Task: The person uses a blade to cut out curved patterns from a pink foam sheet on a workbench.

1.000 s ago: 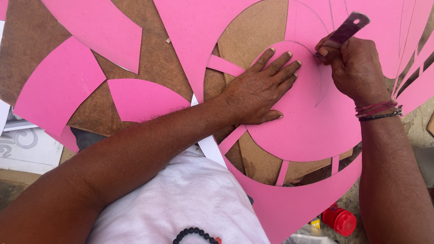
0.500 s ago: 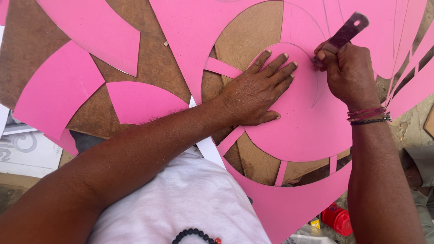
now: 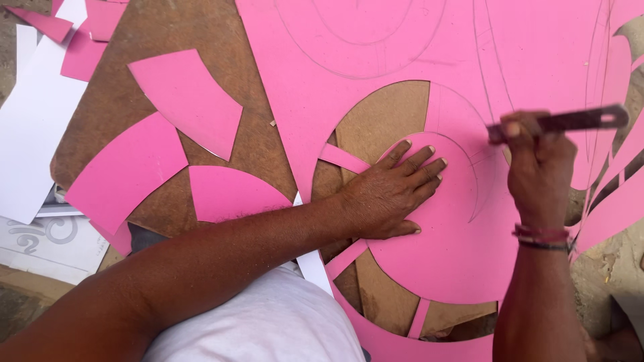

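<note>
Brown fibreboard work surface point(image 3: 168, 27), overlaid by large pink foam sheet point(image 3: 402, 60) with pencilled curves and cut-out openings. Left hand point(image 3: 389, 194) flat, fingers spread, pressing round pink section. Right hand point(image 3: 540, 174) fisted around flat grey metal blade point(image 3: 570, 122), raised above sheet's right part. Loose curved pink offcuts point(image 3: 184, 100) at left; white paper point(image 3: 33, 127) beside board.

A craft workshop — cut pink sheet point(image 3: 376, 60), offcuts point(image 3: 188, 100), brown board point(image 3: 174, 33).
</note>
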